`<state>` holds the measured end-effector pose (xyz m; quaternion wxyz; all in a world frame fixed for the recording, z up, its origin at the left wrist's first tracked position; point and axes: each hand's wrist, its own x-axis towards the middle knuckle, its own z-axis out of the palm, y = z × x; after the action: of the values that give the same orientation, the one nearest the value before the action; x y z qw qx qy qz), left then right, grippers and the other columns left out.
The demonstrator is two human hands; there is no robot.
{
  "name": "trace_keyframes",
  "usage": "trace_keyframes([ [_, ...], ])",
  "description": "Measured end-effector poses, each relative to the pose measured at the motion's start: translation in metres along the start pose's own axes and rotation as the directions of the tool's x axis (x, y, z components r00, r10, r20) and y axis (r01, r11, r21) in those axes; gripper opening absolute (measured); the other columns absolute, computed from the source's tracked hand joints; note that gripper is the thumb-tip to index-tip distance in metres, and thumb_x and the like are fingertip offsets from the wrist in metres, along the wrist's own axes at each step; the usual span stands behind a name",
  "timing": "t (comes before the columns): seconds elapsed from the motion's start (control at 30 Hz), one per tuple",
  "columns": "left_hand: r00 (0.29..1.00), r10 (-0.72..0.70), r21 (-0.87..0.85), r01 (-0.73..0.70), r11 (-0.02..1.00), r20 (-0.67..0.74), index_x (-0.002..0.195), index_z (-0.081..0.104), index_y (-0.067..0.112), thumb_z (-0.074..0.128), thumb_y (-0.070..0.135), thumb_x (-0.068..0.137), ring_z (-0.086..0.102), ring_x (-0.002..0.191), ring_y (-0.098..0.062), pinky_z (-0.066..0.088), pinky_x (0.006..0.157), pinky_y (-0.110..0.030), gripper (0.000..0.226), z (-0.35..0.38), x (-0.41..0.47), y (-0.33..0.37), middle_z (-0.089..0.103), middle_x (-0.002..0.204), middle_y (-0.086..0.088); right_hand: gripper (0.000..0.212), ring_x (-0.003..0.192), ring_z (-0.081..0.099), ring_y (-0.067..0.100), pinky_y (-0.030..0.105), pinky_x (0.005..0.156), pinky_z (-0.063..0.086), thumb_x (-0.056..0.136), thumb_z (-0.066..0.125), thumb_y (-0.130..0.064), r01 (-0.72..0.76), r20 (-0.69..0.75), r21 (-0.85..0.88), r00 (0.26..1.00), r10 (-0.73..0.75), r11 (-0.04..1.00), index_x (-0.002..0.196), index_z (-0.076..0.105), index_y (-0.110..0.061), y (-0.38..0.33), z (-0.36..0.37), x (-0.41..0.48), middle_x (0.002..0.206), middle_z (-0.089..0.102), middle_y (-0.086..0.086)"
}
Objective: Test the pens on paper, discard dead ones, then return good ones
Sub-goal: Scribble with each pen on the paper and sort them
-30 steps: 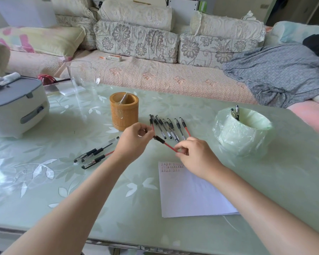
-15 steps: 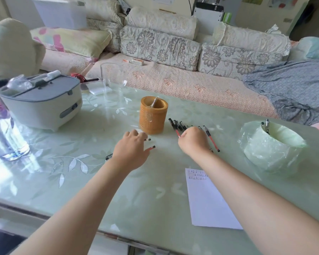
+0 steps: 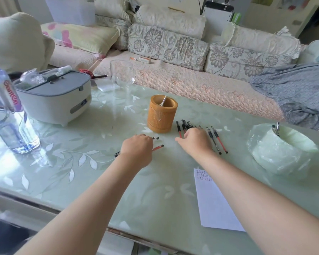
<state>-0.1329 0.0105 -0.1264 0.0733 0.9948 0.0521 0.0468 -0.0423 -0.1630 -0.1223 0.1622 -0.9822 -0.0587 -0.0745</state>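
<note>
Far left on the surface: water bottle, then a grey-lidded appliance. Left hand lies knuckles-up over a few loose pens, ends poking out both sides; fingers hidden, so can't tell if its grip has any. Bamboo pen pot stands just behind, btw the hands. Right hand covers the middle of the pen row, thumb out left; grip likewise can't tell. Paper lies nearer the edge w/ scribbles at top. Far right, bag-lined bin w/ discarded pens inside
</note>
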Motion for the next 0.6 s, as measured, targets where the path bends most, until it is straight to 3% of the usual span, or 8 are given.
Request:
trace_keyframes([
  [0.07,1.000,-0.002,-0.012,0.003,1.000,0.010,0.114,0.063,0.019,0.049,0.009,0.088,0.057,0.108,-0.025,0.043,0.072,-0.030,0.031,0.000,0.000,0.001,0.060,0.114,-0.002,0.018,0.088,0.062,0.027,0.029,0.068,0.048,0.084,0.063,-0.037,0.099,-0.018,-0.025,0.995,-0.099,0.995,0.085,0.067,-0.020,-0.004,-0.004,-0.009,0.088,0.067,0.000],
  [0.13,1.000,0.019,-0.021,-0.019,1.000,0.007,0.113,0.065,0.022,0.049,0.010,0.090,0.057,0.106,-0.024,0.043,0.072,-0.030,0.031,0.000,-0.001,0.002,0.061,0.113,-0.001,0.018,0.097,0.061,0.024,0.029,0.074,0.044,0.089,0.057,-0.029,0.282,0.001,-0.011,0.959,-0.282,0.959,0.102,0.067,-0.022,-0.009,-0.007,-0.019,0.105,0.064,0.000],
  [0.23,0.997,0.064,-0.064,-0.066,0.996,-0.032,0.112,0.066,0.031,0.048,0.019,0.095,0.058,0.106,-0.022,0.042,0.071,-0.029,0.027,-0.005,-0.004,0.007,0.060,0.112,0.003,0.025,0.106,0.054,0.022,0.035,0.084,0.045,0.089,0.058,-0.021,0.542,0.097,0.034,0.835,-0.542,0.840,0.112,0.066,-0.023,-0.015,-0.004,-0.035,0.110,0.057,0.000],
  [0.3,0.995,0.080,-0.109,-0.085,0.990,-0.055,0.114,0.065,0.033,0.047,0.025,0.097,0.058,0.106,-0.022,0.043,0.073,-0.031,0.025,-0.009,-0.007,0.009,0.059,0.112,0.003,0.026,0.107,0.052,0.023,0.039,0.091,0.041,0.088,0.059,-0.019,0.625,0.127,-0.002,0.775,-0.619,0.781,0.113,0.066,-0.023,-0.015,0.000,-0.041,0.107,0.058,0.001],
  [0.5,0.986,0.144,-0.255,-0.160,0.953,-0.079,0.104,0.066,0.034,0.052,0.031,0.094,0.058,0.102,-0.018,0.051,0.080,-0.035,0.017,-0.018,-0.014,0.022,0.063,0.104,0.007,0.020,0.097,0.059,0.027,0.038,0.085,0.044,0.095,0.057,-0.024,0.567,0.111,0.097,0.811,-0.575,0.818,0.109,0.069,-0.018,0.008,-0.019,-0.050,0.100,0.063,0.004],
  [0.6,0.986,0.167,-0.229,-0.169,0.959,-0.030,0.104,0.063,0.032,0.054,0.034,0.092,0.058,0.100,-0.017,0.051,0.080,-0.034,0.015,-0.021,-0.016,0.032,0.064,0.105,0.009,0.023,0.101,0.058,0.026,0.038,0.087,0.045,0.098,0.052,-0.026,0.497,0.147,0.066,0.853,-0.501,0.865,0.111,0.070,-0.020,0.033,-0.032,-0.057,0.105,0.063,0.002],
])
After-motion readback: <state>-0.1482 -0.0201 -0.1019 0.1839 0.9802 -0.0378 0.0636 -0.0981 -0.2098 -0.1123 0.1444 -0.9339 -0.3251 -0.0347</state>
